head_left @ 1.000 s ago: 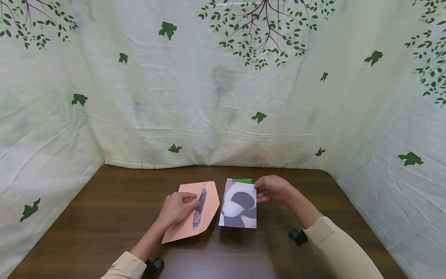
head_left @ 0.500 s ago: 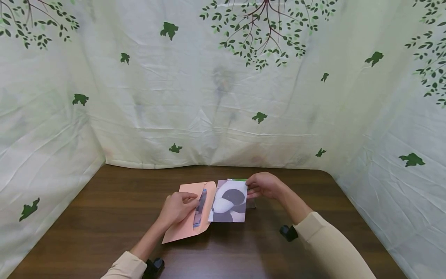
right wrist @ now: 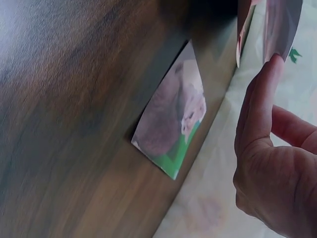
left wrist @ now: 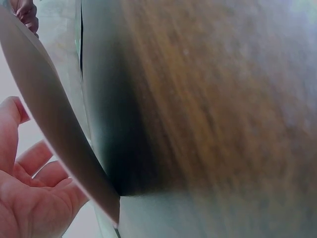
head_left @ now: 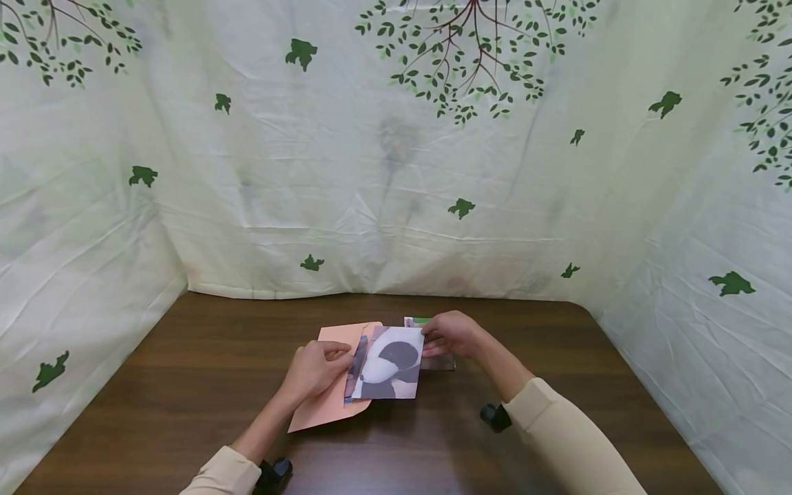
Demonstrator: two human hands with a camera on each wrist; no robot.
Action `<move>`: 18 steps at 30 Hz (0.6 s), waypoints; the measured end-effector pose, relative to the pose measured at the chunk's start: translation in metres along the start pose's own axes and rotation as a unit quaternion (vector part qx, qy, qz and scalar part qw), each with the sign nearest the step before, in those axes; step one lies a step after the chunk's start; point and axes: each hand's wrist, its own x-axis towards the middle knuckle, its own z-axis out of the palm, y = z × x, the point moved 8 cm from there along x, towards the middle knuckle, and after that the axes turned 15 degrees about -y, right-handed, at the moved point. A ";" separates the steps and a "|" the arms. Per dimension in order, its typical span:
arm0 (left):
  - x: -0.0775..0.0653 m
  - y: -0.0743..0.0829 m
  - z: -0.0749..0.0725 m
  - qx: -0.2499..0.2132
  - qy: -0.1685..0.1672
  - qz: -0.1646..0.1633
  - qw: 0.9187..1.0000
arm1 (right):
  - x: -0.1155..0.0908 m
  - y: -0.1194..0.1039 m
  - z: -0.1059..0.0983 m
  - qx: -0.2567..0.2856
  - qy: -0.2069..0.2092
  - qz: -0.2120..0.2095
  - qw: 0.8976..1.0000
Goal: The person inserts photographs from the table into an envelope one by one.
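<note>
My left hand (head_left: pixel 318 370) holds a peach envelope (head_left: pixel 322 412), its fingers by the gaping mouth. Inside the opening a strip of a bluish picture card (head_left: pixel 355 373) shows. With thumb and fingers my right hand (head_left: pixel 454 335) pinches the right edge of a photo card (head_left: pixel 390 364) printed with a large grey-and-white animal. That card's left part overlaps the envelope's mouth and flap; whether its edge is inside, I cannot tell. Seen from the left wrist, the envelope (left wrist: pixel 54 109) stands tilted above the table, fingers behind it. A second photo card (right wrist: pixel 168 114), pinkish with green, lies on the table below the right hand.
A dark brown wooden table (head_left: pixel 526 454) lies beneath everything. Pale cloth (head_left: pixel 260 172) with printed leaves and branches hangs along its back and both sides. Black wrist cameras, such as the right one (head_left: pixel 495 417), sit under the wrists.
My right hand has moved left with the animal photo card, bringing it from beside the envelope to over its mouth. More of the card on the table now shows. The left hand stays put.
</note>
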 end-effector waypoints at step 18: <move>-0.001 0.001 0.000 -0.001 0.007 0.008 1.000 | 0.008 0.003 0.017 0.000 0.012 0.009 1.000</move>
